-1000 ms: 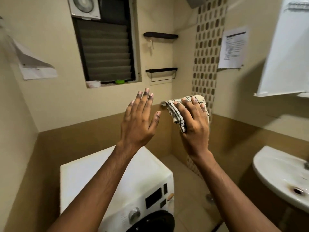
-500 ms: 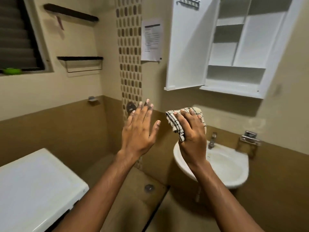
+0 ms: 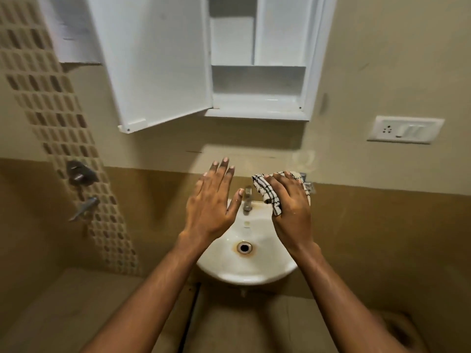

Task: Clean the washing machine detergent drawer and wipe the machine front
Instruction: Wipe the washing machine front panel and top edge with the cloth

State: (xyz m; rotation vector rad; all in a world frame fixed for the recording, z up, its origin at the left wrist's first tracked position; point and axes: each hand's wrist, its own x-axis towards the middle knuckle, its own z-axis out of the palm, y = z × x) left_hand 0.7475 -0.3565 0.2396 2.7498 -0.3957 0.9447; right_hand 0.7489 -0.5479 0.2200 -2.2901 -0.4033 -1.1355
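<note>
Above the back rim of the white basin (image 3: 244,276), both hands are raised with their backs to the camera; the left hand (image 3: 211,200) hangs over the basin's rear left edge, fingers straight and close together, thumb spread aside, holding nothing; the right hand (image 3: 290,207) hangs over the rear right edge, its fingers bent round a bunched cloth (image 3: 265,189), white with dark checks, which it grips against the palm; the cloth pokes out past the fingertips and down along the thumb side, clear of the basin. Between the two hands, at the middle of the basin's back edge, stands a metal tap (image 3: 247,200); the drain (image 3: 244,247), ringed with a rusty stain, sits at the basin's centre. On the wall above, a white cabinet (image 3: 257,80) has its door (image 3: 158,59) swung open to the left; a white switch plate (image 3: 405,129) is fixed well to the right; a tile strip (image 3: 51,110) at the left carries a metal valve (image 3: 79,171).
</note>
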